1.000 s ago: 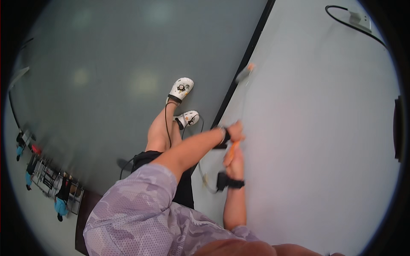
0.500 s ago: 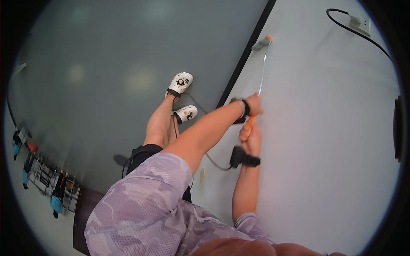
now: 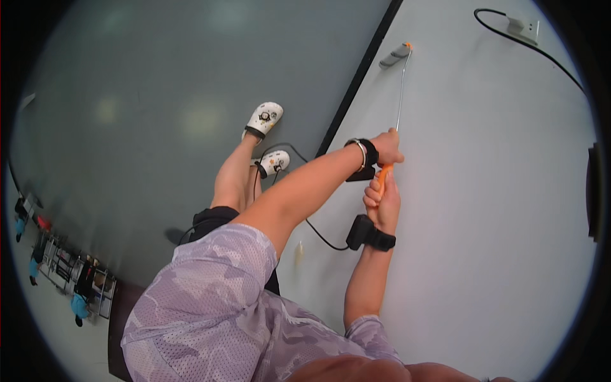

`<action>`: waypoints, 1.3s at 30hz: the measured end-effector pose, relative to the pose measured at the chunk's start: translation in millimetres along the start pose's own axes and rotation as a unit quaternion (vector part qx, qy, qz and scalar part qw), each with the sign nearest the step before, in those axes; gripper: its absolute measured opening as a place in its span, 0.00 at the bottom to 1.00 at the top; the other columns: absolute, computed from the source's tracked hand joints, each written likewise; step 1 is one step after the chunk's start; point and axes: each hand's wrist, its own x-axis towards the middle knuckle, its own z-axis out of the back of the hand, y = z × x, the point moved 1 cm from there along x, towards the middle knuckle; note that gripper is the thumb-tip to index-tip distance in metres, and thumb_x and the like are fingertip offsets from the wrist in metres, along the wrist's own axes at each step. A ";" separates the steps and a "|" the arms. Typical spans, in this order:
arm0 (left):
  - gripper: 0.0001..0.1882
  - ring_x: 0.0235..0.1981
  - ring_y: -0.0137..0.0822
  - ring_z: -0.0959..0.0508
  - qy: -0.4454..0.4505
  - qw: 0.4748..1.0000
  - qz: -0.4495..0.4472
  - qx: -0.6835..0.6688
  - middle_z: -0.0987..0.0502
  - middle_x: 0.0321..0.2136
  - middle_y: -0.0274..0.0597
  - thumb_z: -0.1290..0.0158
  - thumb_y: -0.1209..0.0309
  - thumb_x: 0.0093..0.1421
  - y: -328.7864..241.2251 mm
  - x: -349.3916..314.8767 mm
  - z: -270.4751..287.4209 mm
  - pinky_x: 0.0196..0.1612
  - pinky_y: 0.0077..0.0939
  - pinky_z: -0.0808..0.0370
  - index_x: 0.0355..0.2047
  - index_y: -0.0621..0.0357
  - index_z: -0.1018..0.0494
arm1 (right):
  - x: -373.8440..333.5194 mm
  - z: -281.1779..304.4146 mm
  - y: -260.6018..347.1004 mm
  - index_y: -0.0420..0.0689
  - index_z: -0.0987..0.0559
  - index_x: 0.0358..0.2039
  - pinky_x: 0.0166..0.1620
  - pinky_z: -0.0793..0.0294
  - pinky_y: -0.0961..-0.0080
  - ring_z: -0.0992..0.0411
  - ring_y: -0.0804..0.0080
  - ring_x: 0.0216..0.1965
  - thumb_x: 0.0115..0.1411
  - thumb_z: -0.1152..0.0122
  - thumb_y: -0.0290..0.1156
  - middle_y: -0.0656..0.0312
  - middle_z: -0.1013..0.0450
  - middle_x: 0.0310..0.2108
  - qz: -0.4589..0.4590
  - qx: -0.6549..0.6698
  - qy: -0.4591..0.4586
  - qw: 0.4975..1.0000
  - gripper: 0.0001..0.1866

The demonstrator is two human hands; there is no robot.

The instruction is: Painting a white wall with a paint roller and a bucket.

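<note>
A paint roller with a grey cylinder (image 3: 393,57), a long thin metal rod (image 3: 401,95) and an orange handle (image 3: 384,181) extends away from me along the white wall (image 3: 484,191). My left hand (image 3: 386,148) is closed around it where the rod meets the handle. Just below, my right hand (image 3: 384,198) wraps the orange handle with its fingers. At the far end the grey cylinder lies by the wall, close to the black baseboard (image 3: 358,83). Whether it touches the wall I cannot tell.
A white socket (image 3: 523,28) with a plugged-in black cable (image 3: 554,60) is on the wall at far right. Black cords run from my wrist bands past my legs. My feet in white clogs (image 3: 264,120) stand on the grey floor (image 3: 146,127). People and a rack (image 3: 60,270) are far left.
The roller's cylinder has shifted slightly farther away and right in the picture. Both hands have moved a little to the right, keeping their grip. The view has shifted slightly too.
</note>
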 end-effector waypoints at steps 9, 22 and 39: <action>0.24 0.30 0.49 0.27 0.118 0.978 0.161 0.059 0.30 0.27 0.63 0.51 0.59 0.40 170.6 -142.2 -164.3 0.35 0.32 0.30 0.28 0.73 0.31 | -129.1 56.7 -161.1 0.50 0.39 0.23 0.12 0.52 0.90 0.49 0.85 0.09 0.56 0.61 0.45 0.71 0.45 0.11 -0.247 -0.007 -0.120 0.962 0.13; 0.27 0.31 0.52 0.28 -0.047 0.991 0.028 0.124 0.31 0.26 0.64 0.48 0.66 0.38 95.1 -53.1 -106.9 0.33 0.33 0.30 0.32 0.78 0.45 | -56.9 67.4 -115.3 0.48 0.37 0.27 0.11 0.54 0.92 0.51 0.87 0.09 0.57 0.61 0.43 0.70 0.43 0.13 -0.028 0.031 -0.034 0.999 0.12; 0.29 0.22 0.51 0.27 -0.051 0.998 -0.034 -0.002 0.30 0.18 0.63 0.49 0.64 0.38 61.2 -29.1 -84.0 0.24 0.32 0.28 0.30 0.83 0.44 | -20.3 77.9 -81.0 0.48 0.39 0.24 0.10 0.55 0.93 0.54 0.89 0.10 0.57 0.61 0.42 0.72 0.47 0.12 0.045 0.015 0.065 0.997 0.12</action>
